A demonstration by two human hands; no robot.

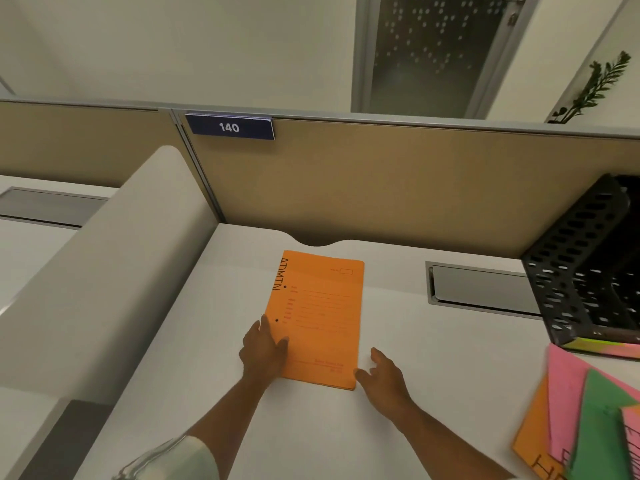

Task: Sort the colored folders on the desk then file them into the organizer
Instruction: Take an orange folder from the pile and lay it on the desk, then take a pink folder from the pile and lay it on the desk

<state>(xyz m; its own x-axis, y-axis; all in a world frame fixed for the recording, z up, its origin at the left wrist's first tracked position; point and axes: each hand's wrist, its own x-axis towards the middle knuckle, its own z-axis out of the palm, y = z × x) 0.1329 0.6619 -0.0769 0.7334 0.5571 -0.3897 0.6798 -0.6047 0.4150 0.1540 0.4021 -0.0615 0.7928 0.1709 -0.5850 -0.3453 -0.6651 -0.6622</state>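
Flat orange paper folder (pixel 318 313) is lying on the white desk (pixel 433 375), long axis running away from the person, the left hand (pixel 265 351) resting flat-fingered on its near left edge, the right hand (pixel 382 374), fingers loosely spread and gripping nothing, sitting just beside its near right corner

Head-worn view, forward and down — close over desk (pixel 450 358)

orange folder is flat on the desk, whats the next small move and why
Probably reach the right hand to the mixed pile: the orange folder lies flat alone, the left hand rests on its edge, and pink, green and orange folders lie unsorted near the organizer.
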